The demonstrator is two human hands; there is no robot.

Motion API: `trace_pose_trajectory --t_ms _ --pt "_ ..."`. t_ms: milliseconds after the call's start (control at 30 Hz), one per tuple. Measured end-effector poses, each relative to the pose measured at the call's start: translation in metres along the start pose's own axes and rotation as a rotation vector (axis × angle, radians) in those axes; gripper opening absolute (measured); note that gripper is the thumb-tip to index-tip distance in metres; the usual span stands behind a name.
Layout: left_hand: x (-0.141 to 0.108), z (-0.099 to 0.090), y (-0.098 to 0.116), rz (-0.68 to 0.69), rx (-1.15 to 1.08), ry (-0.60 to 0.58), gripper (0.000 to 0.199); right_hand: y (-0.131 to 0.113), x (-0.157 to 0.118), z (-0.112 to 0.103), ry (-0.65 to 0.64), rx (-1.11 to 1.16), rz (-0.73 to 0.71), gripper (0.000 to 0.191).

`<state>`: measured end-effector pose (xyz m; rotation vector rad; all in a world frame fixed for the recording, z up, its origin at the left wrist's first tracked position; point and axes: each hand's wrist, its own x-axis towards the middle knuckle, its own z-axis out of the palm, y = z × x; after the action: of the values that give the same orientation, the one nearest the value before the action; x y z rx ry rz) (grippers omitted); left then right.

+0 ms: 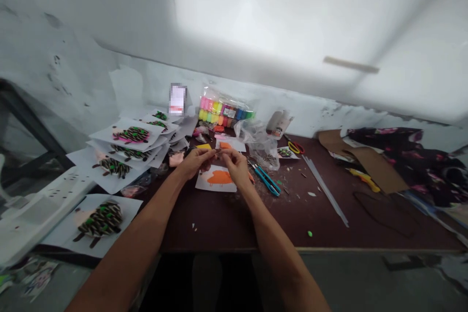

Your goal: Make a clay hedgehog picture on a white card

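Note:
Over the dark table, my left hand [197, 162] and my right hand [236, 165] meet with fingertips pinched together. Something small and thin appears between them, too small to make out. Just below lies a white card with an orange shape [219, 178], partly covered by my right hand. Behind the fingers are a lump of orange clay [225, 146] on white paper and a yellow piece [204, 146]. To the right of my right hand rest teal-handled pliers [267, 180] and a crumpled clear plastic bag [265, 148].
Finished-looking hedgehog pictures [131, 134] are stacked at left, with another picture [101, 222] nearer. A pack of coloured clay [226, 113] and a bottle [281, 123] stand by the wall. Scissors [297, 147], a clear strip [328, 192], a yellow cutter [365, 181] and brown cardboard [382, 165] lie rightward.

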<state>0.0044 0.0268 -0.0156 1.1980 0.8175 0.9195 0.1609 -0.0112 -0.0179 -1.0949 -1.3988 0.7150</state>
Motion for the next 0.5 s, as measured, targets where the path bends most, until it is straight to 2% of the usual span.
trace_pose_trajectory --t_ms 100,267,433,500 --pt "0.0 0.001 0.0 0.007 -0.024 0.002 0.054 -0.001 0.0 0.0 0.014 -0.025 -0.02 0.031" --pt "0.001 0.0 -0.003 0.058 -0.034 -0.011 0.048 0.001 0.001 -0.007 0.016 -0.145 0.011 0.044" --pt "0.001 -0.002 -0.002 0.096 -0.017 -0.034 0.043 0.007 0.009 -0.025 0.22 -0.404 -0.025 0.021" --pt "0.002 -0.001 -0.002 0.081 -0.008 -0.036 0.043 0.008 0.01 -0.03 0.242 -0.491 -0.064 0.019"
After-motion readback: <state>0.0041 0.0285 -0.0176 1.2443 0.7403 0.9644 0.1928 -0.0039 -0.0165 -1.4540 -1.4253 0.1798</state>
